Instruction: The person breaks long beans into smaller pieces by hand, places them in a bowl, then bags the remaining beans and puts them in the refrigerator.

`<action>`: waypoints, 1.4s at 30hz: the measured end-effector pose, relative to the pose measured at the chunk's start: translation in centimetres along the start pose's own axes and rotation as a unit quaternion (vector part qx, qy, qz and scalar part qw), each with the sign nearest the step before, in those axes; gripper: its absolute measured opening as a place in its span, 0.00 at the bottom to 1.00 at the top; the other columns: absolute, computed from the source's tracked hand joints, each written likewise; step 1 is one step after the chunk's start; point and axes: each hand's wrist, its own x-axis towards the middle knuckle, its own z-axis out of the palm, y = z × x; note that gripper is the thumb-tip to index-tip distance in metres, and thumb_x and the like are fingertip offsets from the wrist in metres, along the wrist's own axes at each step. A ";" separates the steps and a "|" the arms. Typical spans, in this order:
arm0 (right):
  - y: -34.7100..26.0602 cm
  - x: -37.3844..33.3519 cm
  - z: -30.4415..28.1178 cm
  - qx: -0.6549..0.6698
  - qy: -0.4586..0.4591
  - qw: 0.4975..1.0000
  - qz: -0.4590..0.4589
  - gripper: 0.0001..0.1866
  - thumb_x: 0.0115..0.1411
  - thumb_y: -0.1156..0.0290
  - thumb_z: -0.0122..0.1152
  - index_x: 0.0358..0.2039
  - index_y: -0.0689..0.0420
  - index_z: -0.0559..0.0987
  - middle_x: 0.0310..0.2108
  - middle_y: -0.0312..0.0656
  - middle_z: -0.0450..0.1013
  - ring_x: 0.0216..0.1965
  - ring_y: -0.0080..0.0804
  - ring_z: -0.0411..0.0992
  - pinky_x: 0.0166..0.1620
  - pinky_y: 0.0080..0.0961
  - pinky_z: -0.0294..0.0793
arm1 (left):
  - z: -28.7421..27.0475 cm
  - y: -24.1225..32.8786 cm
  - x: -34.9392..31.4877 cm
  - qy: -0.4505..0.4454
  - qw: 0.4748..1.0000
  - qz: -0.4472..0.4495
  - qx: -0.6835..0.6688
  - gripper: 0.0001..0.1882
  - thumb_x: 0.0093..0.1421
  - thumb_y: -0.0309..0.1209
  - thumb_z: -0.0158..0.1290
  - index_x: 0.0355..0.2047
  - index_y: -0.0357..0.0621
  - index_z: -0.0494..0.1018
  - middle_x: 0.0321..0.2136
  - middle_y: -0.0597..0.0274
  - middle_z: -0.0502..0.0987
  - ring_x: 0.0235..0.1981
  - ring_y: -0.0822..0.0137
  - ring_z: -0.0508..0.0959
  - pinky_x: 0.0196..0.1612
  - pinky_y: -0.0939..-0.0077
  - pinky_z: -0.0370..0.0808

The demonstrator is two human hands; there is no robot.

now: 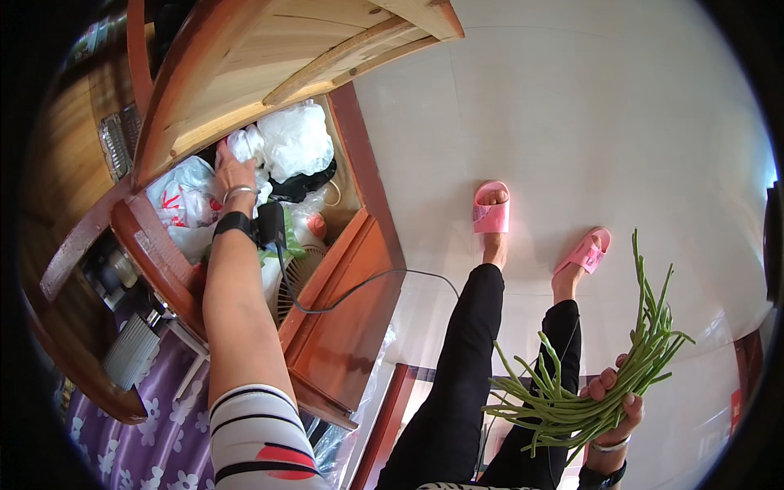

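Observation:
My left hand [235, 170] reaches into an open wooden storage compartment [346, 143] on the left. Its fingers close on a crumpled white plastic bag [246, 144], with the fingertips partly hidden. Beside it lie a larger white plastic bag [296, 140], a pale bag with red marks [185, 196] and a black bag [304, 185]. At the lower right, my right hand [621, 400] is wrapped round a bunch of long green beans [584, 408], whose ends spread out on both sides above my leg.
A raised wooden lid [245, 69] stands over the compartment. A round ribbed thing [298, 282] sits at its near end. From the black device [269, 224] on my left wrist, a thin cable [367, 281] loops towards my legs. Purple flowered cloth [151, 433] lies lower left; pale floor tiles [653, 114] stretch right.

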 end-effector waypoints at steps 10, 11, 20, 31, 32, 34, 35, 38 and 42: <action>-0.1 0.3 -0.1 -0.001 0.007 1.000 -0.003 0.29 0.46 0.68 0.57 0.48 0.56 0.58 0.31 0.42 0.66 0.29 0.34 0.66 0.40 0.38 0.72 | -1.4 -0.6 -3.1 -0.035 0.979 -0.200 0.027 0.44 0.41 0.34 0.61 0.56 0.49 0.49 0.42 0.44 0.71 0.42 0.48 0.74 0.43 0.56 0.72; -0.1 0.3 -0.2 -0.001 0.007 1.000 -0.003 0.29 0.46 0.68 0.57 0.48 0.56 0.58 0.31 0.42 0.66 0.29 0.34 0.66 0.40 0.38 0.72 | -1.4 -0.8 -3.0 -0.036 0.979 -0.200 0.027 0.44 0.41 0.34 0.61 0.56 0.49 0.49 0.42 0.44 0.71 0.42 0.48 0.74 0.43 0.56 0.72; 0.3 0.8 -0.4 0.007 0.013 1.000 -0.016 0.29 0.46 0.67 0.56 0.48 0.58 0.58 0.31 0.43 0.66 0.29 0.34 0.67 0.40 0.39 0.73 | -0.1 -2.5 -2.9 -0.016 0.971 -0.237 0.031 0.15 0.47 0.32 0.51 0.38 0.48 0.72 0.44 0.58 0.72 0.42 0.54 0.74 0.43 0.64 0.72; -0.2 1.3 -1.0 -0.038 -0.023 0.999 -0.014 0.29 0.50 0.65 0.54 0.51 0.58 0.55 0.31 0.40 0.64 0.31 0.32 0.67 0.42 0.36 0.73 | 1.0 -2.1 -5.1 -0.098 0.912 0.081 0.389 0.11 0.53 0.30 0.44 0.32 0.51 0.77 0.42 0.69 0.71 0.44 0.67 0.66 0.45 0.65 0.61; -0.2 1.3 -0.9 -0.037 -0.022 0.999 -0.015 0.29 0.50 0.65 0.54 0.51 0.58 0.55 0.31 0.40 0.64 0.31 0.32 0.67 0.42 0.36 0.73 | 1.4 -2.4 -5.4 -0.109 0.880 0.144 0.440 0.12 0.53 0.30 0.44 0.33 0.51 0.77 0.41 0.68 0.71 0.44 0.67 0.66 0.45 0.65 0.61; 0.0 1.4 -0.7 0.014 0.015 0.999 -0.030 0.29 0.45 0.69 0.56 0.48 0.60 0.58 0.30 0.45 0.68 0.30 0.37 0.69 0.41 0.40 0.73 | 1.6 -1.8 -5.5 -0.140 0.829 0.219 0.495 0.12 0.53 0.31 0.45 0.35 0.50 0.77 0.43 0.68 0.68 0.44 0.66 0.65 0.44 0.67 0.61; 0.0 1.5 -0.8 0.015 0.015 0.999 -0.031 0.29 0.45 0.69 0.56 0.48 0.60 0.58 0.30 0.45 0.68 0.30 0.37 0.69 0.41 0.40 0.73 | 2.0 -1.9 -5.5 -0.138 0.829 0.219 0.495 0.12 0.53 0.31 0.45 0.35 0.50 0.77 0.43 0.68 0.68 0.44 0.66 0.65 0.44 0.67 0.61; 0.2 1.7 -0.9 0.023 0.004 0.999 -0.027 0.29 0.45 0.69 0.55 0.48 0.59 0.58 0.30 0.46 0.68 0.30 0.37 0.69 0.41 0.40 0.73 | 2.8 -1.4 -5.4 -0.183 0.836 0.266 0.444 0.15 0.51 0.32 0.48 0.39 0.46 0.75 0.50 0.61 0.62 0.47 0.64 0.65 0.47 0.69 0.63; 0.1 1.6 -0.8 0.033 -0.008 0.999 -0.013 0.30 0.44 0.69 0.55 0.49 0.60 0.58 0.31 0.46 0.69 0.31 0.38 0.70 0.40 0.40 0.73 | 1.8 1.1 -4.6 -0.401 0.884 0.008 0.239 0.37 0.45 0.48 0.48 0.52 0.35 0.62 0.60 0.49 0.50 0.60 0.54 0.53 0.61 0.70 0.51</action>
